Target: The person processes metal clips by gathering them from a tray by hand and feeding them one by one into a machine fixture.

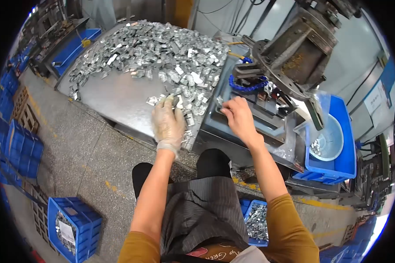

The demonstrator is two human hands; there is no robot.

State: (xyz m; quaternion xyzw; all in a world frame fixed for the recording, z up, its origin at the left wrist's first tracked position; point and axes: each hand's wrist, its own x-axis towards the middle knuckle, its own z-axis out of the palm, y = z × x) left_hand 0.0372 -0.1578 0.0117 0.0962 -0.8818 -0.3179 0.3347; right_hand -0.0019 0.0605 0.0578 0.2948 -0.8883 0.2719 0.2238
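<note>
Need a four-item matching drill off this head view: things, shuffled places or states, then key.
1. left hand
2. right hand
3. round pale-blue plastic basin
4. bright-blue segmented hose

A. ungloved
B. inside a rectangular blue plastic crate
C. bent in a curve
D. translucent-gloved, at the heap of small silvery metal parts

Pairs: 1-D, 2-A, 3-B, 4-C

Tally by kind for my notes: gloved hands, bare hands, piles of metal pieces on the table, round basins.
Gloved left hand: 1
Bare right hand: 1
Pile of metal pieces: 1 (pieces too many to count)
Round light-blue basin: 1
Total: 4
</note>
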